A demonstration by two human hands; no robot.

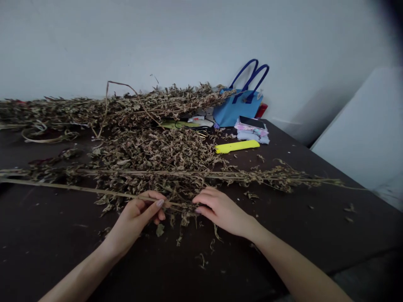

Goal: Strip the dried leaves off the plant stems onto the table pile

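Observation:
My left hand pinches a long, bare dried stem, which runs off to the left edge. To the right of those fingers, the leafy part of the stem meets my right hand. Its thumb and fingers close on the dried leaves there; exactly what they grip is partly hidden. Just beyond both hands, another long dried stalk lies across the table. A loose heap of crumpled brown leaves spreads behind it.
A big bundle of dried stalks lies along the wall. Toward the back right are a blue bag, a phone on folded cloths, a yellow strip and scissors. Leaf bits dot the dark table.

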